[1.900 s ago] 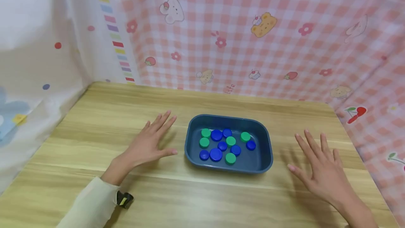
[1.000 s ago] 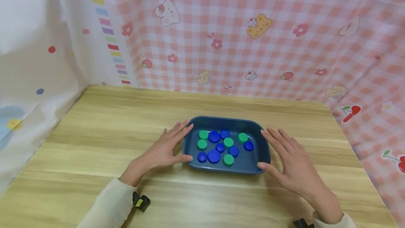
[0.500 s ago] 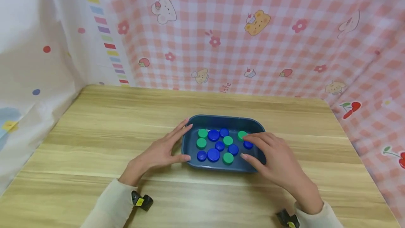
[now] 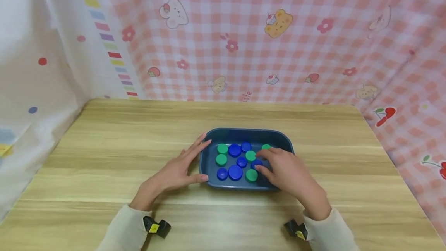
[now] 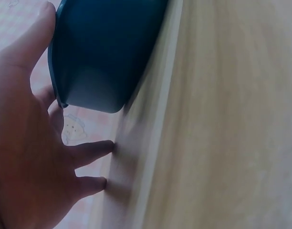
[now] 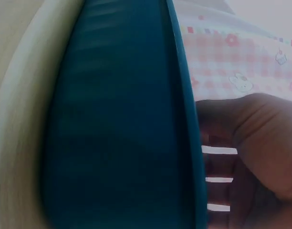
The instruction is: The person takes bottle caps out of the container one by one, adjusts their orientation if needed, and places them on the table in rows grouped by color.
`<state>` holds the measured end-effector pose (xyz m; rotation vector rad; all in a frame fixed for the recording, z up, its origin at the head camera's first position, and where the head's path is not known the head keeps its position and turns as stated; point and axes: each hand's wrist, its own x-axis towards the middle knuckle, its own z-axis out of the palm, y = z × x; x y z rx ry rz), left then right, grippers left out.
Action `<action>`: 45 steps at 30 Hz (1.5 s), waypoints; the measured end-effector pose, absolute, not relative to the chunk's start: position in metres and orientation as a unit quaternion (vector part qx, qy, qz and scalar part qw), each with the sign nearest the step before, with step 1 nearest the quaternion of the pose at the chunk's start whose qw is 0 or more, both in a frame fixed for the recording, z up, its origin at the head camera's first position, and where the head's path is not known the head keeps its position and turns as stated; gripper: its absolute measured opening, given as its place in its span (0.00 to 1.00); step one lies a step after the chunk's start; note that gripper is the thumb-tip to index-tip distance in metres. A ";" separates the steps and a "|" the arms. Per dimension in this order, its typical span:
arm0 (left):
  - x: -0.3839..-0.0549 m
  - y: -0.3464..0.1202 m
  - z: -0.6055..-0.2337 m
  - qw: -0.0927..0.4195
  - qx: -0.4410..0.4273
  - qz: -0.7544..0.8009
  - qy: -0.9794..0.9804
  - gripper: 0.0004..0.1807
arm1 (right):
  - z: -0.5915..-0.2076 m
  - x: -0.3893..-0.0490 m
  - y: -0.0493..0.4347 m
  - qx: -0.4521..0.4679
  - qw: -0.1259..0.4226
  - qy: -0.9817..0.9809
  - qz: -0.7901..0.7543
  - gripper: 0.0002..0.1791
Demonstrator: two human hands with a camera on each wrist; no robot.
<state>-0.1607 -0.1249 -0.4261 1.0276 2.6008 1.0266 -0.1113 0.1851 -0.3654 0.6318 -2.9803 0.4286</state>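
Fingers (image 4: 266, 154) at blue cap (image 4: 256, 162), right hand (image 4: 286, 169) shifted left

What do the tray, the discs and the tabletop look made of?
Tray: likely rigid plastic, semi-gloss; smooth moulded rim, soft sheen. Blue discs and green discs: probably plastic, slightly glossy; even solid colour, faint highlights. Tabletop: wood-look, satin; streaky grain, but real wood or laminate, I can't tell.

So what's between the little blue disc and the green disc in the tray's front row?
The head view shows a bigger blue disc between them.
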 end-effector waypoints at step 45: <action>-0.159 -0.125 -0.423 0.085 0.342 0.360 0.864 0.49 | -0.383 -0.125 0.178 0.280 -0.057 -0.949 0.134 0.13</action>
